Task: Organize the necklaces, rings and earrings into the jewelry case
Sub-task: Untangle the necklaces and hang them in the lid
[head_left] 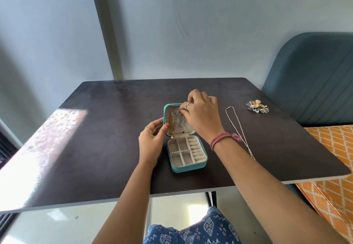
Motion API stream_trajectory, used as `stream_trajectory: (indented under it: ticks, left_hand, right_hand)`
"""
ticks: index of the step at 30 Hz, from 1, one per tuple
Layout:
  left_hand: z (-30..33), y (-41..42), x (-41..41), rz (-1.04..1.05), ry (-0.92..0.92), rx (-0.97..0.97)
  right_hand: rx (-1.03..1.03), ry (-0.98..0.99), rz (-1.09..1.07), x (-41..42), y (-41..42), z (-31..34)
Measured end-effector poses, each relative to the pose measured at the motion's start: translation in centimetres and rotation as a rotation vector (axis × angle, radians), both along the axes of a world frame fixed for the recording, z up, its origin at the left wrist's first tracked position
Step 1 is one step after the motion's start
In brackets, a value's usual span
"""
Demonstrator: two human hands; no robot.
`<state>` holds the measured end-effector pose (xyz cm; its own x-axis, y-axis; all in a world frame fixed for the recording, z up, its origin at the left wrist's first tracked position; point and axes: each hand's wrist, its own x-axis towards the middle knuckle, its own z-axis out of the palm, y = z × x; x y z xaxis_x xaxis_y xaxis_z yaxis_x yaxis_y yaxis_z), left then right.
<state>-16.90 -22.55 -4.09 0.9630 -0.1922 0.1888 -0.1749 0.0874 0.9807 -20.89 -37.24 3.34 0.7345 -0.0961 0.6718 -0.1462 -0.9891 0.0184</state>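
Case: teal jewelry case [188, 164] lies open, frame centre.
Left hand [151, 140]: fingers closed round the lid's left edge.
Right hand [202, 114]: fingertips pinched on silver necklace [181, 122] in the lid.

Your teal jewelry case [188, 164] lies open mid-table, gold necklace [172, 122] and silver necklace [181, 122] hanging in its lid, another silver chain [241, 129] and small jewelry pile [257, 106] lying rightward.

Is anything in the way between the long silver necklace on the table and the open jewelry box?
Mostly the person's own right forearm. It crosses between the long silver necklace and the jewelry case, and even lies over the chain's near end. Otherwise only bare table lies between them. The case is open, and its lid still has room.
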Motion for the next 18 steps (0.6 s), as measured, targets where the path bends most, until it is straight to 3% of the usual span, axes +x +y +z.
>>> stream_trajectory:
  ticks: [10, 18]
  left_hand:
    - [0.3, 0.1, -0.2, -0.01, 0.0, -0.038]
    - [0.5, 0.1, -0.3, -0.018, -0.003, -0.055]
  right_hand:
    - [0.034, -0.097, -0.049, 0.2, 0.0, 0.1]
    - [0.32, 0.062, 0.001, 0.4, -0.8, 2.0]
